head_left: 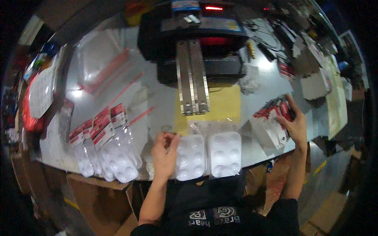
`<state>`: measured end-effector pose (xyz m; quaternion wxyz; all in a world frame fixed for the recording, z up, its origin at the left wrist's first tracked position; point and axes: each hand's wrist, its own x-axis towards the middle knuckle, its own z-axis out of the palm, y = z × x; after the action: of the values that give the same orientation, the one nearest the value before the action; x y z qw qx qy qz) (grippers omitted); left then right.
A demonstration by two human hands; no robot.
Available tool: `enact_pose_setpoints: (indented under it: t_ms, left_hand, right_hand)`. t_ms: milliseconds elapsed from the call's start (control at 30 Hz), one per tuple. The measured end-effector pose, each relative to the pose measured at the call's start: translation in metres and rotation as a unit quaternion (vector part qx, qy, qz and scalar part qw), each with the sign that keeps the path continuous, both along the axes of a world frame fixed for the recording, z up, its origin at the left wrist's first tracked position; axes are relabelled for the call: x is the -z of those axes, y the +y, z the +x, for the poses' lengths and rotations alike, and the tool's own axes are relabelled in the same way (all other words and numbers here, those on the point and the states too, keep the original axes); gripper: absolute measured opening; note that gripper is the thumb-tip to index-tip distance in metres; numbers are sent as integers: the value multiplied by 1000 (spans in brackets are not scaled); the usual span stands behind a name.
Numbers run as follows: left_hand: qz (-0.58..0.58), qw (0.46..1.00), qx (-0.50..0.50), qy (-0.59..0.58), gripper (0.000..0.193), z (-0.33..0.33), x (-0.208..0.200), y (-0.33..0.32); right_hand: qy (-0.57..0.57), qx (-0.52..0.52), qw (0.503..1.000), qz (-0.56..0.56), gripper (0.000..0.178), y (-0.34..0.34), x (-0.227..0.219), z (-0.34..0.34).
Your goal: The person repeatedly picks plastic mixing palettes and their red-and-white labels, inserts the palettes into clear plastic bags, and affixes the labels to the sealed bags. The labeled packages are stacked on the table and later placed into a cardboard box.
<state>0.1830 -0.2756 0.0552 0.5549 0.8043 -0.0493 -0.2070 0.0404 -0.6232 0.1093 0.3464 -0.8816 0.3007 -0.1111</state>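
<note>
White palette (pixel 191 158) just beside left fingers (pixel 174 142)

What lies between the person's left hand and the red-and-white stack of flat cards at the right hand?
In the head view: two white plastic six-well trays, side by side, then a strip of grey tabletop.

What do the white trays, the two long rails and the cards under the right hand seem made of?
White trays: probably thin plastic; glossy highlights on molded hollows.
Long rails: likely metal; grey with bright, shiny edges.
Cards: perhaps paper or thin cardboard; printed, flat and stacked, finish too blurred to tell.
</note>
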Motion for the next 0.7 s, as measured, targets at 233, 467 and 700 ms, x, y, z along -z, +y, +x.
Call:
enact_pose_setpoints:
  t_ms: [233,467,700]
  left_hand:
    - [-190,980,-22,50,12,-7,-6,6]
    - [-197,979,9,55,12,-10,-16,-4]
    - [-205,977,12,64,12,-18,-22,0]
  right_hand:
    - [97,64,985,-128,111,13,-1,-20]
    - [94,57,984,-140,99,11,-5,-15]
    - [20,69,992,-101,66,15,-14,-10]
